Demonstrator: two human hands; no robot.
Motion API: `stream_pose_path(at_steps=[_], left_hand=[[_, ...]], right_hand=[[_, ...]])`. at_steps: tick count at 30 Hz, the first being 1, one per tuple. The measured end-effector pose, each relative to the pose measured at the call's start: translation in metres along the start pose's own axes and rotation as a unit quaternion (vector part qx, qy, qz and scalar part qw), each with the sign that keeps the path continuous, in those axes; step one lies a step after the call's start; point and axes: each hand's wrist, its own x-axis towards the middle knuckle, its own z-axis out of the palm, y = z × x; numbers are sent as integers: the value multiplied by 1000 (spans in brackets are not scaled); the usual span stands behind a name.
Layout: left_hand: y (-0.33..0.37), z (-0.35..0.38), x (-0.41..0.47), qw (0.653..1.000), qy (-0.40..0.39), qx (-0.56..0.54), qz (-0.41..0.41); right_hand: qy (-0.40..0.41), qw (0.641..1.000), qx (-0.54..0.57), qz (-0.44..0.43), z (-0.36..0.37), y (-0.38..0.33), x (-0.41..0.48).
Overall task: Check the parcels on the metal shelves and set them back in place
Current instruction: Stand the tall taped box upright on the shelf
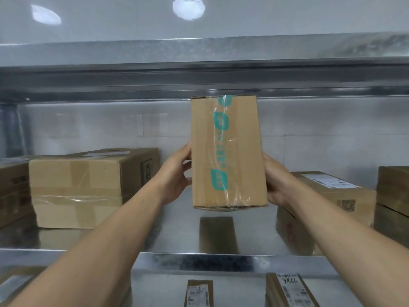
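A white tiled wall [309, 129] runs behind the shelving, its joints faint. Higher up, a glossy white surface [110, 23] carries two bright, blurred patches of light: an oval patch [45, 14] at the left and a rounder patch [188, 7] near the middle. The upper shelf [199, 80] crosses the view as a dull grey metal band. The middle shelf [177, 231] has a reflective top, and a grey upright [13, 129] stands at the far left.

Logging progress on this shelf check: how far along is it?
Done, apparently: the large box and the labelled box sit on the metal shelf. In hand: left hand and right hand hold the taped parcel upright above the gap between those boxes. Left: setting it down; which parcels were checked I cannot tell.
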Motion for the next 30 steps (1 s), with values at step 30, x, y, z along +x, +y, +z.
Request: stream_pose_path(at_steps=[30], left_hand=[[0, 6, -16, 986, 92, 123, -62]], right_hand=[[48, 997, 51, -45, 29, -19, -48]])
